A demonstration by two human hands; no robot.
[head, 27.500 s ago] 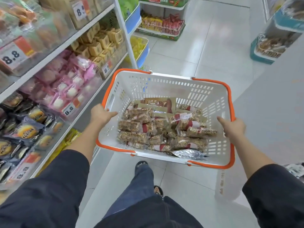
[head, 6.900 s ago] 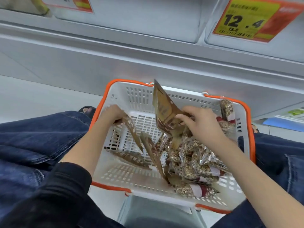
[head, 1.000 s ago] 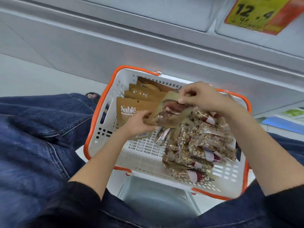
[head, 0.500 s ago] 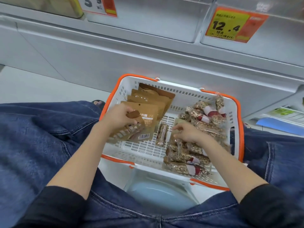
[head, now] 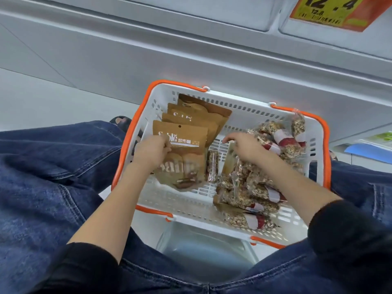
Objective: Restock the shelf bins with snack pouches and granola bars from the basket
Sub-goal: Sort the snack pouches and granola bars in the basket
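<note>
A white basket with an orange rim [head: 132, 132] rests between my knees. Several brown snack pouches [head: 197, 112] stand stacked at its left side. My left hand [head: 151, 151] grips the left edge of the front brown pouch [head: 184, 166]. Clear-wrapped granola bars [head: 250, 200] with red and white labels are heaped on the right, and one bar [head: 212, 166] lies alone in the middle. My right hand [head: 246, 148] lies palm down over the heap, fingers reaching left. A tan pouch [head: 228, 165] shows partly under it.
A grey shelf front [head: 191, 52] runs across above the basket, with a yellow and orange price tag [head: 331, 11] at the top right. My jeans-clad legs [head: 53, 166] flank the basket. A pale grey stool [head: 203, 247] sits under its near edge.
My left hand has stood the front pouch up against the stack and holds its edge. My right hand has moved up from low in the bars to the top of the heap.
</note>
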